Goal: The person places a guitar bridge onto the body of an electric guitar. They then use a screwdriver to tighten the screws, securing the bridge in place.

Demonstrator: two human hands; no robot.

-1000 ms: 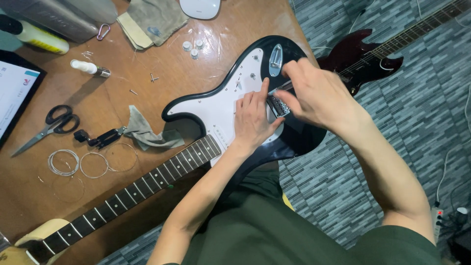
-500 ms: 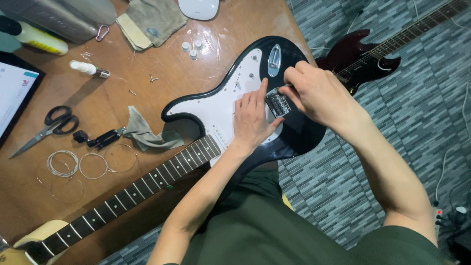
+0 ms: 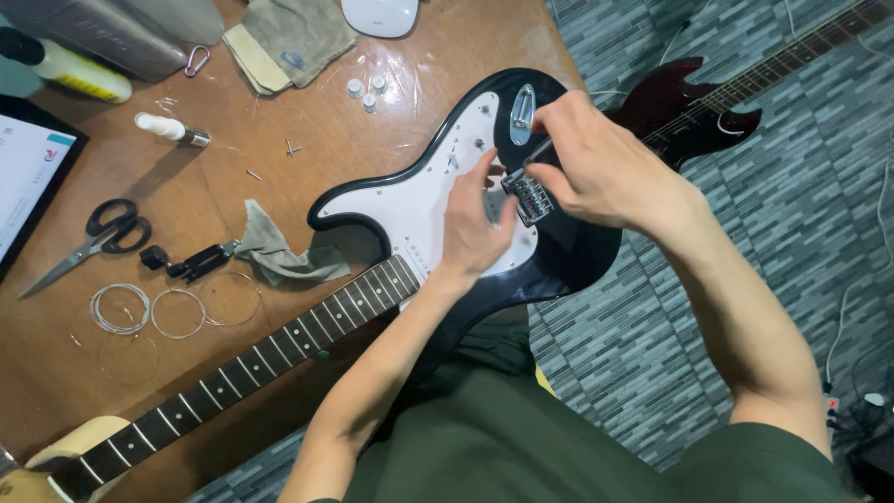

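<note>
Both hands work at the metal bridge (image 3: 529, 196) of a black electric guitar (image 3: 568, 261) with a white pickguard (image 3: 410, 210), which lies across the brown wooden surface (image 3: 279, 121) and the person's lap, its dark neck (image 3: 242, 368) running away from the fingers toward the lower left. The left hand (image 3: 475, 224) rests flat on the pickguard, its fingers (image 3: 484, 172) loosely spread and stretched toward the bridge, the thumb just beside the bridge's near edge; they grip nothing. The right hand (image 3: 596, 163) comes in from the other side with its fingers curled tight and pinched together just above the bridge, apparently around a thin tool, though what they clasp is too hidden to name. Just beyond the right fingers sits the chrome jack plate (image 3: 521, 112). Well away from the fingers, toward the left of the surface, lie black-handled scissors (image 3: 93, 237), coils of wire string (image 3: 154, 312), a small black tool (image 3: 186, 263) touching a crumpled grey rag (image 3: 279, 256), and a small white bottle (image 3: 168, 129). Farther up are three little white knobs (image 3: 365, 91) and a folded cloth (image 3: 284, 42). Behind the right hand, on the grey patterned floor (image 3: 764, 214), lies a dark red guitar (image 3: 689, 98).
</note>
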